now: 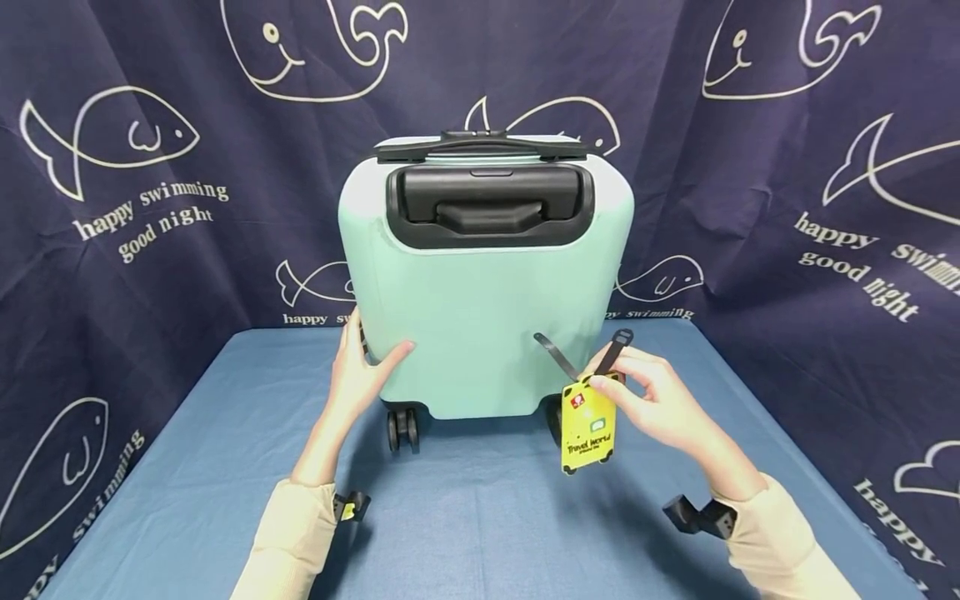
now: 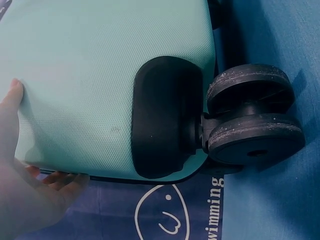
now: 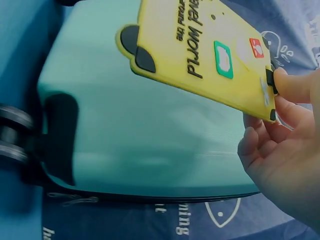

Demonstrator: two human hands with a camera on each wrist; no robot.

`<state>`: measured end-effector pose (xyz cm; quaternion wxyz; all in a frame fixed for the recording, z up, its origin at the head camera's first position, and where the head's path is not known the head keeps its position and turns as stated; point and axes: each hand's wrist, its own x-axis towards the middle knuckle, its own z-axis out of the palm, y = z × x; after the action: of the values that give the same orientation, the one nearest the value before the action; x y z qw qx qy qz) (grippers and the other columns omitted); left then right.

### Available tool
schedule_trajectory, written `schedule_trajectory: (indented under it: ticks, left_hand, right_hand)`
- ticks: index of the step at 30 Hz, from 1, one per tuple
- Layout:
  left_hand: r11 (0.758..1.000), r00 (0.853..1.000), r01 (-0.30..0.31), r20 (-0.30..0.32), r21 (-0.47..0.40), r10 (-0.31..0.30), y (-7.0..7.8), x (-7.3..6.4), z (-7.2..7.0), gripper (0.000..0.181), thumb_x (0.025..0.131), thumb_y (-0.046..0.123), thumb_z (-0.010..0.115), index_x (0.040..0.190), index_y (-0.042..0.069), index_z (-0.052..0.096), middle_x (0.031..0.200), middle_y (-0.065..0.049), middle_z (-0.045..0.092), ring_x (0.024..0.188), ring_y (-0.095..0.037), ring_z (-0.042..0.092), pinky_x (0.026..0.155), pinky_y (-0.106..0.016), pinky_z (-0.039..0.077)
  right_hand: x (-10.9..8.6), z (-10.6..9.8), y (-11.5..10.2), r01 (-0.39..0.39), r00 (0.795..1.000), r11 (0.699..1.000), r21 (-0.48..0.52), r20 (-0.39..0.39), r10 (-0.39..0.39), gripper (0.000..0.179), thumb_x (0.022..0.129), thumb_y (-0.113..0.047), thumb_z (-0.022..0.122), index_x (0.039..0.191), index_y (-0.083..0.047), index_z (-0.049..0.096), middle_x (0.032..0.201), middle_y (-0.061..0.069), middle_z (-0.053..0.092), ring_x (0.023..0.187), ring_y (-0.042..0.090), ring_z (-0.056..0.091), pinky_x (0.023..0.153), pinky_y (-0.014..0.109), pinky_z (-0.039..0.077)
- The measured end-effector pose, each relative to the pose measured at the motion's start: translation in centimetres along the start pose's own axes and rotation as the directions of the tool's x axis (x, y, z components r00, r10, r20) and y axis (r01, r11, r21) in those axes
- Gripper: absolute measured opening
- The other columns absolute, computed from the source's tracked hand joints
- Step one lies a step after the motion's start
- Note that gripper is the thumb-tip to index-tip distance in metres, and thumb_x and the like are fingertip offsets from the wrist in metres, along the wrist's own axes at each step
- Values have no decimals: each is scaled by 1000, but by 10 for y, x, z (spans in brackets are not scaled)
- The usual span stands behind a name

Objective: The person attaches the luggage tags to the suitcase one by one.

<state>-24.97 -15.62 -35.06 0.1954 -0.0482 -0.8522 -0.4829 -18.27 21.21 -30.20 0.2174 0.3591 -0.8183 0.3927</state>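
A mint-green suitcase (image 1: 480, 325) stands upright on its wheels, its black handle recess facing me. My left hand (image 1: 356, 371) holds its lower left side, thumb on the near face and fingers round the edge; the left wrist view shows this hand (image 2: 35, 185) beside a black double wheel (image 2: 255, 115). In my right hand (image 1: 652, 396) is a yellow luggage tag (image 1: 587, 425), pinched at its top between thumb and fingers. Its black strap (image 1: 555, 357) sticks up unfastened, both ends free. Close up in the right wrist view, the tag (image 3: 200, 55) hangs before the suitcase's face.
A blue cloth (image 1: 480, 517) covers the table under the suitcase. Behind and at both sides hangs a dark blue curtain (image 1: 225, 283) with white fish drawings. On top of the suitcase is a black carry handle (image 1: 483, 148).
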Motion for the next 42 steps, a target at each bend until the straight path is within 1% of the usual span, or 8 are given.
schedule_trajectory:
  ticks: [6,12,15,21,30,35,39,42]
  left_hand:
    - [1000,1000,0,6,-4,0,-1,0,-1,93,76,57,68,148,38,12,151,-3,26,134,-25,35,103,-48,36]
    - [1000,1000,9,8,-7,-9,0,0,-1,93,76,59,67,148,38,13,151,-2,26,135,-25,34,104,-48,35]
    - [1000,1000,6,5,-8,-6,0,-1,-1,93,76,59,68,148,38,13,151,-2,27,135,-24,34,104,-48,35]
    - [1000,1000,2,3,-12,-2,0,-1,-1,93,76,58,68,148,37,13,151,-3,27,135,-24,34,104,-48,36]
    - [1000,1000,-5,-4,-3,5,0,0,0,94,76,58,68,148,36,13,150,-3,29,134,-26,35,103,-50,35]
    - [1000,1000,4,-4,6,-4,0,-1,0,94,75,59,68,148,38,12,151,-2,27,136,-26,33,104,-52,33]
    - [1000,1000,8,-2,11,-8,-1,-1,0,95,75,59,68,148,38,11,151,-2,27,136,-27,33,104,-52,32]
    - [1000,1000,5,-5,13,-5,-2,-1,1,95,75,59,68,148,38,11,150,-2,27,136,-27,33,104,-52,32]
  right_hand:
    - [10,-7,-10,-3,1000,1000,-25,-24,2,24,79,8,67,91,-12,70,86,2,62,79,5,53,70,16,42]
    - [21,-13,-18,19,998,998,-56,-64,-23,25,77,11,67,90,-10,70,86,0,63,81,4,53,71,15,42]
    - [28,-15,-19,51,995,996,-70,-85,-57,26,76,12,66,90,-9,70,87,0,65,83,3,55,73,14,42]
    - [41,-19,-19,160,981,982,-96,-99,-170,26,73,16,67,87,-6,70,86,5,67,83,2,57,75,13,42]
    - [54,-25,-21,233,963,968,-98,-118,-244,22,75,16,65,90,0,68,87,8,66,85,3,57,79,13,42]
    - [62,-29,-23,244,957,962,-123,-127,-259,19,77,15,63,91,2,66,87,10,66,85,3,55,77,14,41]
    - [69,-33,-27,226,958,962,-153,-146,-248,23,74,19,64,91,2,67,86,12,66,83,2,53,75,13,40]
    - [74,-37,-31,224,956,959,-173,-151,-250,23,74,18,66,90,2,68,87,12,66,81,0,53,73,12,40]
